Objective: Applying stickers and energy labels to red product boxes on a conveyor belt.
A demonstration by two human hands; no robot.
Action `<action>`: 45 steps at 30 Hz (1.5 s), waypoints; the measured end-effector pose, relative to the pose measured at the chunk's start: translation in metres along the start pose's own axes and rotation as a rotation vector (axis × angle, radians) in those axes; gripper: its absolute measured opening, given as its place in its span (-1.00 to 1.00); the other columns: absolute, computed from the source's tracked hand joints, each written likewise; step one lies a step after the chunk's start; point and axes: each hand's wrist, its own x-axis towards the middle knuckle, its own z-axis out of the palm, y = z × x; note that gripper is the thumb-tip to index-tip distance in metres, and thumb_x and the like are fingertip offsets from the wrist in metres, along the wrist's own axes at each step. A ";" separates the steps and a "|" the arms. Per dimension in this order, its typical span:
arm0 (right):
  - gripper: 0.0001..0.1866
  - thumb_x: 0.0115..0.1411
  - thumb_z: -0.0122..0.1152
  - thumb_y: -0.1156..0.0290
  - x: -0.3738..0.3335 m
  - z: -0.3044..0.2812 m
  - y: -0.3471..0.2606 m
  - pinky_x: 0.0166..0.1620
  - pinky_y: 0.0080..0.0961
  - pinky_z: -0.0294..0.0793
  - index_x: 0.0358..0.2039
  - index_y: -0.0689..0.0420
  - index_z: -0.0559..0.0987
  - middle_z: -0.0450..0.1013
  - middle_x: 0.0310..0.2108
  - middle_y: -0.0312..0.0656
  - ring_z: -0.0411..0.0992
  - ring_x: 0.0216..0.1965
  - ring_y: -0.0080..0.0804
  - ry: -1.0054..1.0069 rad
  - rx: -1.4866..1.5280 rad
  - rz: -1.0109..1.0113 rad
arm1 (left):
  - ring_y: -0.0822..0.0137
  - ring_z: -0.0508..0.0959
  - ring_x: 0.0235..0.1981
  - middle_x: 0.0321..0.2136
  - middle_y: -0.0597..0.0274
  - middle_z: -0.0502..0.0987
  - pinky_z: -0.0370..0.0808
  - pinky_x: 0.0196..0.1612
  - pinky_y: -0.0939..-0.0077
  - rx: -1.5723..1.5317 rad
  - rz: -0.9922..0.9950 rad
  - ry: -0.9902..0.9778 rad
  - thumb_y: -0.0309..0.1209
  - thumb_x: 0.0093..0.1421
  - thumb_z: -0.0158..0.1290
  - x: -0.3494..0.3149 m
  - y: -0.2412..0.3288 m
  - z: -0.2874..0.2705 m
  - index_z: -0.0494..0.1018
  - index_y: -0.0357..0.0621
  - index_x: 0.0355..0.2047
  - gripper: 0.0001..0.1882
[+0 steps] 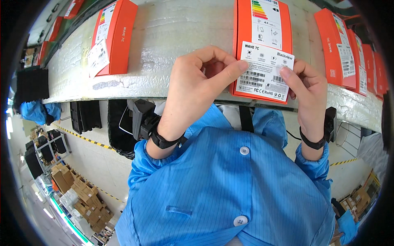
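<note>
Between my two hands a white printed label (262, 70), covered in small icons and barcodes, lies over the lower part of an orange box (285, 21). The label sits slightly tilted; how much of it is stuck down I cannot tell. My left hand (201, 76) pinches its left edge with thumb and forefinger. At the opposite edge, my right hand (307, 90) has its thumb on the label's front, with the fingers partly hidden behind. A second white label (271, 22) with a coloured bar chart is on the box's upper part.
To the left stands another orange box (122, 41) with a loose-looking label (97, 58) overhanging its edge. Several orange boxes (328, 45) line the right side of the silvery work surface (176, 24). A dark bin (117, 123) is below the near edge.
</note>
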 end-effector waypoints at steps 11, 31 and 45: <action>-0.74 0.29 0.35 0.34 0.001 0.000 0.002 -0.36 -0.76 0.42 -0.45 0.18 0.50 0.53 -0.46 -0.33 0.43 -0.41 -0.77 -0.003 0.047 -0.015 | 0.62 0.50 -0.48 -0.52 0.29 0.61 0.36 -0.37 0.76 0.154 -0.003 0.002 -0.29 0.24 0.31 -0.003 0.004 -0.001 0.59 -0.27 -0.35 -0.74; -0.78 0.28 0.37 0.38 -0.001 0.003 0.021 -0.42 -0.79 0.25 -0.44 0.18 0.53 0.42 -0.56 -0.44 0.28 -0.49 -0.82 0.062 -0.035 -0.175 | 0.65 0.34 -0.58 -0.63 0.40 0.48 0.25 -0.51 0.70 0.201 0.079 0.089 -0.31 0.21 0.32 -0.006 0.002 0.005 0.59 -0.26 -0.38 -0.76; -0.68 0.22 0.42 0.27 -0.007 0.003 0.013 -0.57 -0.56 0.23 -0.50 0.14 0.47 0.36 -0.68 -0.33 0.32 -0.64 -0.63 0.183 -0.609 -0.299 | 0.37 0.46 -0.59 -0.66 0.25 0.46 0.36 -0.51 0.45 0.706 0.318 0.185 -0.22 0.14 0.34 -0.004 0.008 0.005 0.43 -0.19 -0.51 -0.64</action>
